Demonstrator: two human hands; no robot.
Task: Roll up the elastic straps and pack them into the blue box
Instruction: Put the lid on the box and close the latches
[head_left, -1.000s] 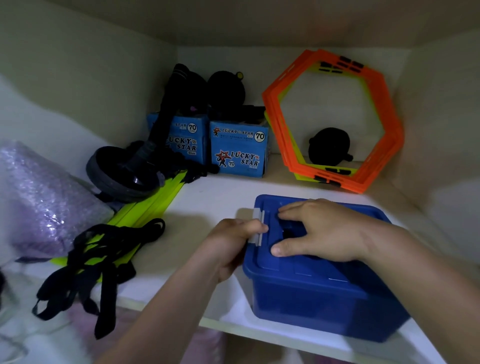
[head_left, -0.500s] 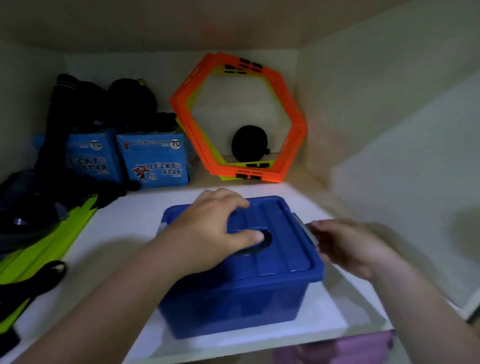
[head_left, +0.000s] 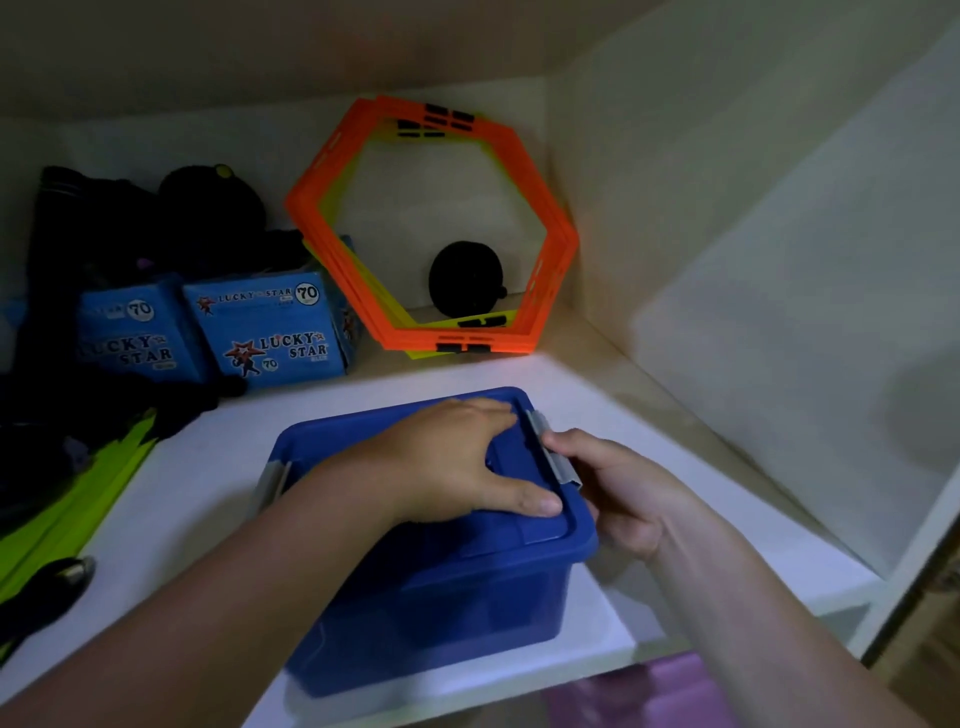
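The blue box (head_left: 467, 597) stands near the front edge of a white shelf (head_left: 675, 499), with its lid (head_left: 322, 441) on. My left hand (head_left: 447, 462) lies palm-down across the lid, fingers at its far edge and thumb at the near edge. My right hand (head_left: 618, 493) is at the box's right side, thumb and fingers closed on the grey right latch (head_left: 558, 457). A grey left latch (head_left: 270, 480) shows beside my left wrist. One black elastic strap (head_left: 47, 587) lies at the far left, mostly cut off by the frame. The box's contents are hidden.
Orange and yellow hexagon rings (head_left: 556, 249) lean on the back wall with a black round object (head_left: 465, 280) behind them. Two blue Lucky Star boxes (head_left: 275, 338) and dark gear (head_left: 104, 223) sit at back left. Lime-green flat slats (head_left: 78, 499) lie left. A side wall (head_left: 779, 260) closes the right.
My hands swapped places: the left moved from the left latch onto the lid, and the right left the lid and took hold of the right latch. The view swung right, so most straps dropped out of frame.
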